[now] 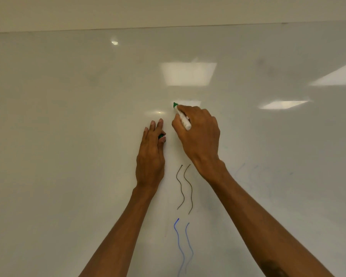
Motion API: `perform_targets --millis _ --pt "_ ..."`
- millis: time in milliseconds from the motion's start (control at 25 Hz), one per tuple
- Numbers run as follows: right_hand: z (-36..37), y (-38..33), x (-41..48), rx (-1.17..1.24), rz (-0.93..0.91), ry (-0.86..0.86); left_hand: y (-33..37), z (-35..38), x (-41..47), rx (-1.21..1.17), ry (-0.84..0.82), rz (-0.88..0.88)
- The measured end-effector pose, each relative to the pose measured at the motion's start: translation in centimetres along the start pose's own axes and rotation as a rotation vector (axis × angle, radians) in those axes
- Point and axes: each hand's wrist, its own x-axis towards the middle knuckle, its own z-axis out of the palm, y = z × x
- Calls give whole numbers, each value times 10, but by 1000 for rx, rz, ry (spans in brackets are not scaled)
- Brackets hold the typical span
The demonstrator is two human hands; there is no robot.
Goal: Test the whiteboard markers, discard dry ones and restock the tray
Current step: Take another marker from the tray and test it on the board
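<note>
Test stroke: green marker (183,118)
The right hand (198,134) clamps its fingers on the green marker, tip at the whiteboard (68,116); the left hand (150,156) pinches the cap (161,136). A long, steady stroke should expose a dry tip.

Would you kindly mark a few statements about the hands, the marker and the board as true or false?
1. The right hand grips a marker with a green tip. True.
2. The left hand holds nothing. False: it holds a green cap.
3. The blue lines run above the dark lines. False: the blue lines are below them.
4. Two dark wavy lines are on the whiteboard. True.
5. The marker still has its cap on. False: its tip is bare.
</note>
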Motion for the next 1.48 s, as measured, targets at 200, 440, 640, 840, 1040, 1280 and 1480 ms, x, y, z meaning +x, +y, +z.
perform_targets --millis 200,440,640,840,1040,1280,1480 --pt "-20 12 -58 -161 -77 -29 -4 0 0 1 9 8" --pt "-50 12 -98 -80 105 -167 -3 1 1 -12 30 38" --pt "-81 13 -104 529 571 -220 -3 -5 3 -170 124 128" --pt "-94 6 -126 825 880 -274 25 -22 -34 -437 140 -197" --pt "-96 -15 -158 1015 1036 -348 42 -42 -106 -746 200 -695" --pt "-91 -41 -203 1013 1117 -423 48 -76 -155 -798 229 -895" --pt "-86 -54 -218 1043 1180 -406 48 -95 -175 -791 236 -944"
